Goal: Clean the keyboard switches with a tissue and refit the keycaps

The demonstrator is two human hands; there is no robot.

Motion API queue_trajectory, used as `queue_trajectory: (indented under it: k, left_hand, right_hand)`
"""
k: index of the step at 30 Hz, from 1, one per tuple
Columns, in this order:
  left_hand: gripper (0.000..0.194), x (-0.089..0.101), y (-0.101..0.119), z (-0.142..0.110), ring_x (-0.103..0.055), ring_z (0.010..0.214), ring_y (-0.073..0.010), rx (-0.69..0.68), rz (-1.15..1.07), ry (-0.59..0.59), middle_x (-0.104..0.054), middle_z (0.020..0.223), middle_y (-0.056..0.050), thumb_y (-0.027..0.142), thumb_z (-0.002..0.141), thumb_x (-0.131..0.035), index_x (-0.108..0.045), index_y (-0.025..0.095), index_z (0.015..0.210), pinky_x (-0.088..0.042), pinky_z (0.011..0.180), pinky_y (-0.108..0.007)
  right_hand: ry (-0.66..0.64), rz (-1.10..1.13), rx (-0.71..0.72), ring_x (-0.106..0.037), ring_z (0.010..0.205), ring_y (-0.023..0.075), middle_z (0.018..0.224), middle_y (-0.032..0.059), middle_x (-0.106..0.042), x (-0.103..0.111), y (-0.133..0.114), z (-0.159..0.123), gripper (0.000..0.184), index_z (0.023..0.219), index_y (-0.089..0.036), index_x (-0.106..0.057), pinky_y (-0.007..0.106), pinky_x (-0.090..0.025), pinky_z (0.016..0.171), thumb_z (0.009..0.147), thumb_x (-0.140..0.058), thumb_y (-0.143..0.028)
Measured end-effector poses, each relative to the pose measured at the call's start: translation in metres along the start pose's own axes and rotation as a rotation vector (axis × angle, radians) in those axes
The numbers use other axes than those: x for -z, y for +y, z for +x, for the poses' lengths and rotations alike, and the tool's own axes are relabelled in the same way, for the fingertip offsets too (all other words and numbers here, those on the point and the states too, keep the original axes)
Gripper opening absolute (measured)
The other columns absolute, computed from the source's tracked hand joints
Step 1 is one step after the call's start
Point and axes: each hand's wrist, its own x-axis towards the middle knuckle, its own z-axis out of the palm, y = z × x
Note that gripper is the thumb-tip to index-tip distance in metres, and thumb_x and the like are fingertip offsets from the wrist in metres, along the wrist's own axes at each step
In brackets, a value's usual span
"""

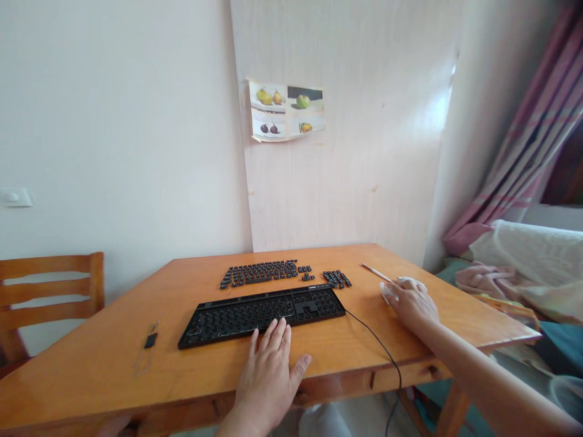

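Note:
A black keyboard base (255, 312), stripped of its keycaps, lies across the middle of the table. My left hand (271, 370) rests at its front edge, fingers stretched out and fingertips touching the frame. Behind the base, loose black keycaps (262, 272) are laid out in keyboard order, with a smaller number-pad group (337, 278) to the right. Over at the table's right side, my right hand (412, 303) is closed on a crumpled white tissue (388, 292), which shows on both sides of the fingers. A thin white brush-like stick (376, 272) lies just beyond that hand.
A wire keycap puller with a black middle (150, 340) lies on the left of the wooden table (113, 364). The keyboard's cable (382, 343) runs over the front edge. A wooden chair (50, 297) stands left; piled fabric (523, 261) is at the right.

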Motion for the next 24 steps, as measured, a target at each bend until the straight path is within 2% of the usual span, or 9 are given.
queue_trajectory:
  k: [3, 6, 8, 10, 13, 15, 18, 22, 24]
  left_hand:
    - [0.074, 0.0, 0.0, 0.001, -0.029, 0.147, -0.0319, 0.005, -0.023, -0.015, -0.031, 0.159, -0.01, 0.065, 0.095, -0.026, -0.043, 0.018, 0.149, -0.026, 0.118, -0.059]
    - [0.074, 0.001, 0.0, 0.001, -0.028, 0.147, -0.0327, 0.014, -0.043, -0.029, -0.03, 0.159, -0.011, 0.065, 0.094, -0.027, -0.042, 0.018, 0.15, -0.028, 0.117, -0.06]
    - [0.075, 0.002, 0.001, 0.0, -0.027, 0.148, -0.0327, 0.017, -0.054, -0.036, -0.029, 0.16, -0.01, 0.065, 0.094, -0.028, -0.039, 0.019, 0.151, -0.028, 0.117, -0.06]
    - [0.075, 0.003, 0.002, -0.003, -0.025, 0.148, -0.032, 0.015, -0.068, -0.039, -0.027, 0.16, -0.01, 0.065, 0.094, -0.029, -0.036, 0.019, 0.153, -0.028, 0.118, -0.059]
    - [0.075, 0.003, 0.003, -0.006, -0.022, 0.15, -0.0302, 0.017, -0.093, -0.029, -0.024, 0.162, -0.008, 0.065, 0.094, -0.029, -0.032, 0.02, 0.155, -0.025, 0.12, -0.057]
    - [0.075, 0.003, 0.003, -0.007, -0.019, 0.15, -0.0296, 0.019, -0.111, -0.02, -0.022, 0.162, -0.007, 0.064, 0.094, -0.029, -0.03, 0.021, 0.155, -0.023, 0.121, -0.057]
    - [0.075, 0.003, 0.004, -0.008, -0.018, 0.151, -0.0293, 0.024, -0.133, -0.026, -0.02, 0.163, -0.006, 0.065, 0.094, -0.028, -0.03, 0.021, 0.156, -0.022, 0.121, -0.058]
    - [0.076, 0.007, 0.005, -0.008, -0.016, 0.151, -0.029, 0.025, -0.159, -0.052, -0.019, 0.163, -0.006, 0.065, 0.094, -0.028, -0.028, 0.021, 0.156, -0.02, 0.121, -0.059]
    - [0.077, 0.009, 0.005, -0.008, -0.015, 0.151, -0.0293, 0.018, -0.172, -0.065, -0.018, 0.163, -0.007, 0.066, 0.093, -0.029, -0.027, 0.021, 0.156, -0.02, 0.122, -0.059]
  right_hand:
    - [-0.004, -0.009, -0.044, -0.057, 0.103, 0.0288, 0.125, 0.0162, -0.058, -0.004, 0.005, 0.006, 0.04, 0.13, -0.025, -0.062, 0.04, -0.044, 0.083, 0.094, -0.045, -0.031]
    - [0.001, -0.008, -0.06, -0.057, 0.107, 0.0286, 0.128, 0.0179, -0.057, -0.007, 0.005, 0.009, 0.049, 0.139, -0.021, -0.052, 0.039, -0.044, 0.086, 0.091, -0.047, -0.025]
    - [0.018, -0.017, -0.053, -0.054, 0.112, 0.0301, 0.132, 0.0178, -0.055, -0.008, 0.004, 0.007, 0.054, 0.144, -0.022, -0.047, 0.041, -0.043, 0.089, 0.09, -0.048, -0.027]
    - [0.058, -0.038, -0.044, -0.051, 0.117, 0.0336, 0.133, 0.0179, -0.054, -0.009, 0.005, 0.003, 0.056, 0.145, -0.024, -0.047, 0.044, -0.041, 0.09, 0.091, -0.048, -0.038]
    - [0.126, -0.073, -0.008, -0.046, 0.12, 0.0383, 0.137, 0.0156, -0.052, -0.016, 0.014, -0.002, 0.057, 0.142, -0.031, -0.052, 0.048, -0.039, 0.088, 0.091, -0.043, -0.056]
    - [0.139, -0.083, 0.021, -0.047, 0.118, 0.0373, 0.137, 0.0119, -0.053, -0.023, 0.023, -0.002, 0.051, 0.132, -0.037, -0.06, 0.048, -0.039, 0.086, 0.092, -0.039, -0.06]
    - [0.102, -0.096, 0.036, -0.047, 0.117, 0.0372, 0.133, 0.012, -0.057, -0.033, 0.036, 0.001, 0.046, 0.113, -0.037, -0.071, 0.048, -0.038, 0.084, 0.089, -0.04, -0.061]
    - [0.156, -0.072, -0.023, -0.048, 0.115, 0.0386, 0.131, 0.0126, -0.06, -0.037, 0.042, 0.005, 0.046, 0.113, -0.04, -0.068, 0.051, -0.036, 0.085, 0.083, -0.043, -0.063]
    - [0.19, -0.03, 0.018, -0.051, 0.113, 0.0375, 0.128, 0.0143, -0.061, -0.039, 0.039, 0.007, 0.047, 0.115, -0.039, -0.066, 0.05, -0.035, 0.09, 0.083, -0.043, -0.064]
